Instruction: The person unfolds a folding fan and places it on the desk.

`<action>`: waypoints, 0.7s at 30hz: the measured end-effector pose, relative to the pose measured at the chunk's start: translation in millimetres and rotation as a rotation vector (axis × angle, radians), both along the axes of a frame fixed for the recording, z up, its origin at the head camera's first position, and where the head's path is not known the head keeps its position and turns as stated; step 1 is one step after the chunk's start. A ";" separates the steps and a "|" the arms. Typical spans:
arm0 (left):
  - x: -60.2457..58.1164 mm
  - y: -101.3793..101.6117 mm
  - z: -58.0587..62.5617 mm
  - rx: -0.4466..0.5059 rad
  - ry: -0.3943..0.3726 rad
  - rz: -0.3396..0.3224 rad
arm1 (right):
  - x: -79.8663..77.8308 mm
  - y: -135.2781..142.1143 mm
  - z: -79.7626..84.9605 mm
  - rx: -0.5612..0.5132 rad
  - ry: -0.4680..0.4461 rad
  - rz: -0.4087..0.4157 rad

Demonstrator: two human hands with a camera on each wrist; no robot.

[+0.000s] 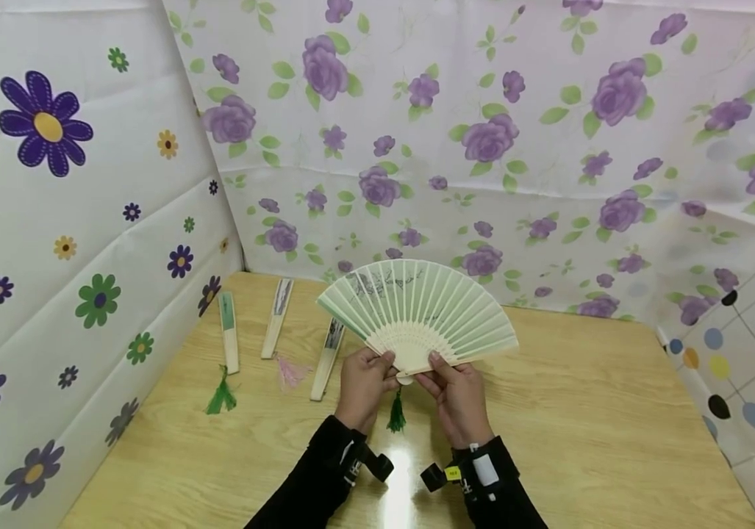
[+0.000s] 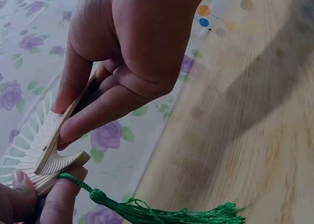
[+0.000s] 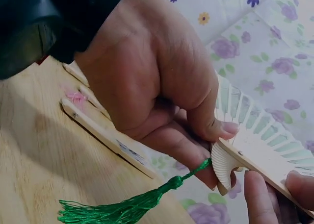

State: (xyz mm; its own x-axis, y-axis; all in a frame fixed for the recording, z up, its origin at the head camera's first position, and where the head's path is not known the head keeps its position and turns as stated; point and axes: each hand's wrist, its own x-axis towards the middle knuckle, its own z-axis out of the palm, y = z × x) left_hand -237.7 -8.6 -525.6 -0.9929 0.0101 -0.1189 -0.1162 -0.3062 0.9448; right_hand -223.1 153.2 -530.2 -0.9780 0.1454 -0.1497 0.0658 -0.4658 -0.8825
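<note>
A pale green folding fan (image 1: 420, 312) with a dark printed design is spread wide above the table, its arc pointing away from me. My left hand (image 1: 362, 383) pinches the left outer rib between thumb and fingers, near the pivot. On the other side, my right hand (image 1: 460, 400) pinches the right outer rib low down. A green tassel (image 1: 397, 414) hangs from the fan's base between both hands. The right wrist view shows the curved, stacked rib ends (image 3: 223, 167) below the rivet. Some fingers are hidden behind the fan.
Three folded fans lie on the wooden table (image 1: 582, 411) to the left: one with a green end (image 1: 228, 323) and green tassel (image 1: 221, 395), one by a pink tassel (image 1: 291, 372), and a dark-printed one (image 1: 327, 360) near my left hand. Patterned cloths (image 1: 417, 132) enclose the table.
</note>
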 end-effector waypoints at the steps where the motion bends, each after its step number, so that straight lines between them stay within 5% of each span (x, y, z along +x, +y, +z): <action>1: 0.0 0.5 -0.3 -0.001 0.003 0.004 | 0.3 -0.4 -0.2 -0.015 0.002 -0.010; 10: -1.5 1.0 -2.2 0.003 -0.005 0.044 | 2.7 -12.2 -1.0 -0.175 -0.016 -0.083; 21: 0.5 0.8 -1.4 0.034 -0.002 0.021 | -1.4 -2.8 0.0 -0.095 -0.010 -0.019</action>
State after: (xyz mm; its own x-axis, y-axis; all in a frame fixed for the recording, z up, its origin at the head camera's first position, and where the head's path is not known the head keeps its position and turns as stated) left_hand -237.2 -7.7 -527.1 -0.9927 -0.0072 -0.1205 -0.1109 -0.3404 0.9337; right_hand -224.4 150.4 -530.2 -0.9736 0.1485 -0.1735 0.0649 -0.5485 -0.8337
